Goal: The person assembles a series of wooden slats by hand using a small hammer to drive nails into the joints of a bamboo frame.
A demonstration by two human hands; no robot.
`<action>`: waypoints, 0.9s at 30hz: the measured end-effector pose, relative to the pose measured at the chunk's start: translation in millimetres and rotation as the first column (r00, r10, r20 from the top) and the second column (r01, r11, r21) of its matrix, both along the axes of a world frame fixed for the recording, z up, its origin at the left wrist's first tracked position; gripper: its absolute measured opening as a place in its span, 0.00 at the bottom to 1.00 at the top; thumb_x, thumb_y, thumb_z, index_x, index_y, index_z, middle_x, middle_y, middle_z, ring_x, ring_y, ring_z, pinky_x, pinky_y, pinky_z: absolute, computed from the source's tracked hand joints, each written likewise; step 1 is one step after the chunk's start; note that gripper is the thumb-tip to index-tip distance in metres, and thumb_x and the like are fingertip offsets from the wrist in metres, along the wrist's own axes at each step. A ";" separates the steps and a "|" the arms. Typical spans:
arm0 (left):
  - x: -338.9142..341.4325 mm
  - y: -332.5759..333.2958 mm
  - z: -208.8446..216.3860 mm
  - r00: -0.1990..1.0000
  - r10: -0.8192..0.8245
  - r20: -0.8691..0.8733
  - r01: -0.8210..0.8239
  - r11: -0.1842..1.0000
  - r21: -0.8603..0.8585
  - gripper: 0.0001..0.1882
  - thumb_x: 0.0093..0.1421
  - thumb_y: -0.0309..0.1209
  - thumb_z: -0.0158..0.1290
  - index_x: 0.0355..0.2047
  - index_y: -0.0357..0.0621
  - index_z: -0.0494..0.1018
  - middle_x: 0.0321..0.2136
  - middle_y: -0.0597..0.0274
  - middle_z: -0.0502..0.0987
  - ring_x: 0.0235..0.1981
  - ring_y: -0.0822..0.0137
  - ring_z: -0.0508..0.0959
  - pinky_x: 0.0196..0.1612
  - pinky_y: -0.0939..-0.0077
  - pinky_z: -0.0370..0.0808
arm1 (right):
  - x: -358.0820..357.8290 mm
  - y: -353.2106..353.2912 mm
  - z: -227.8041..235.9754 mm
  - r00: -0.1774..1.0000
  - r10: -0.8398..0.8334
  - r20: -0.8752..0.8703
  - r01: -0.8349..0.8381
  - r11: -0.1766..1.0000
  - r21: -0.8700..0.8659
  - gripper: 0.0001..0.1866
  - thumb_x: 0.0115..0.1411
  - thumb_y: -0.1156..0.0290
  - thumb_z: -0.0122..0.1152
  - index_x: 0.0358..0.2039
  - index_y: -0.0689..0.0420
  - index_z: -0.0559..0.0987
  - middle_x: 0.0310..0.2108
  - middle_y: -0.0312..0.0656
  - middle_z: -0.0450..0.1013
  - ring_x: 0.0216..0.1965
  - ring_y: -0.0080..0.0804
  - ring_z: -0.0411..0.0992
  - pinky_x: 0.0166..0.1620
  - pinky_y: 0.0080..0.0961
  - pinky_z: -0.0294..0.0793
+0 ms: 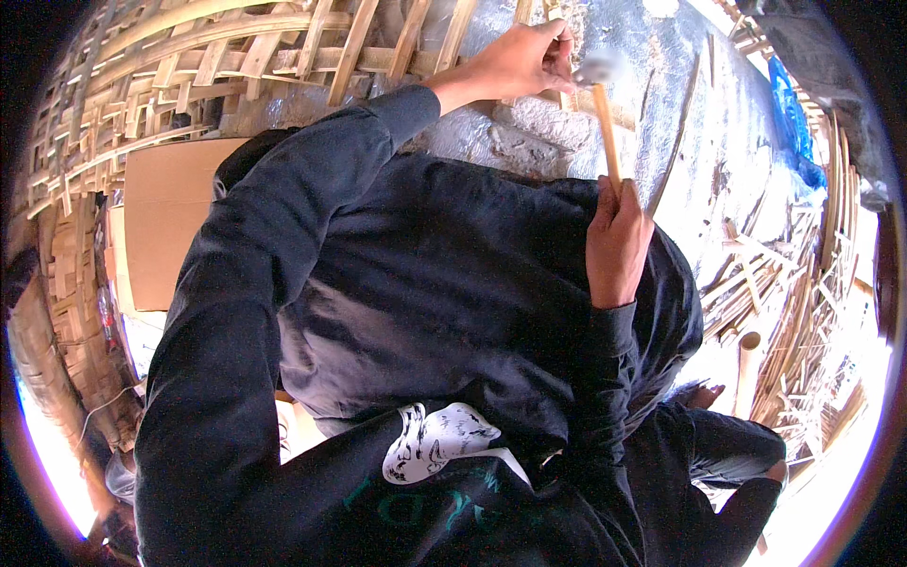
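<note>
Many bamboo strips (803, 274) | woven lattice (210, 59) | silvery surface (657, 57) | right hand (620, 244) gripping hammer (607, 128)

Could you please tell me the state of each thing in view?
Right hand: closed around the handle
Hammer: raised, head blurred
Left hand: fingers curled, contents unclear
Lattice: woven, strip ends protruding
Cardboard: flat-faced
Blue plastic: crumpled
Bamboo strips: loosely heaped

Bright light washes the grey floor (661, 85).
</note>
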State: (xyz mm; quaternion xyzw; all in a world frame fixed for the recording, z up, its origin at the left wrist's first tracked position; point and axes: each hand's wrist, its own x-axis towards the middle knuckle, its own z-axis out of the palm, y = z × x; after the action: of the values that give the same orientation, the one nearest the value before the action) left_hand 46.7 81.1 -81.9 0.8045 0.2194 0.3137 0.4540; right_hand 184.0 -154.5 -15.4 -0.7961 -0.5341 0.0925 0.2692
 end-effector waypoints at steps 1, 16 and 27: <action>2.8 -1.4 2.4 1.000 -0.001 -0.026 0.002 1.000 0.022 0.21 0.59 0.26 0.69 0.38 0.40 0.64 0.30 0.57 0.84 0.38 0.70 0.85 0.44 0.72 0.82 | 5.4 -1.3 -2.7 0.999 0.026 0.024 -0.025 0.998 -0.051 0.15 0.72 0.67 0.58 0.32 0.62 0.68 0.24 0.62 0.73 0.29 0.67 0.73 0.29 0.50 0.70; 4.1 -4.0 -6.3 1.000 -0.002 -0.021 0.005 0.991 0.136 0.11 0.60 0.28 0.67 0.37 0.44 0.75 0.31 0.64 0.82 0.30 0.72 0.80 0.35 0.72 0.76 | 17.4 2.5 -22.8 0.996 -0.018 -0.092 0.026 0.996 0.085 0.20 0.73 0.63 0.58 0.27 0.64 0.68 0.19 0.60 0.65 0.20 0.62 0.60 0.24 0.43 0.63; 5.3 4.4 -6.0 0.997 -0.072 -0.020 0.073 0.996 0.048 0.10 0.57 0.33 0.70 0.35 0.44 0.81 0.29 0.71 0.82 0.30 0.77 0.76 0.36 0.76 0.73 | 19.5 2.2 -21.4 0.987 -0.067 -0.144 0.060 0.997 -0.047 0.22 0.73 0.61 0.58 0.27 0.66 0.71 0.20 0.62 0.67 0.21 0.62 0.58 0.26 0.45 0.65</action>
State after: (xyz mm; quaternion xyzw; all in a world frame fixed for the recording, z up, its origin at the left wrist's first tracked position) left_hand 52.1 85.5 -87.9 0.8257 0.1865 0.2950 0.4432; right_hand 203.5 -152.3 -36.8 -0.8093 -0.4853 0.1530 0.2933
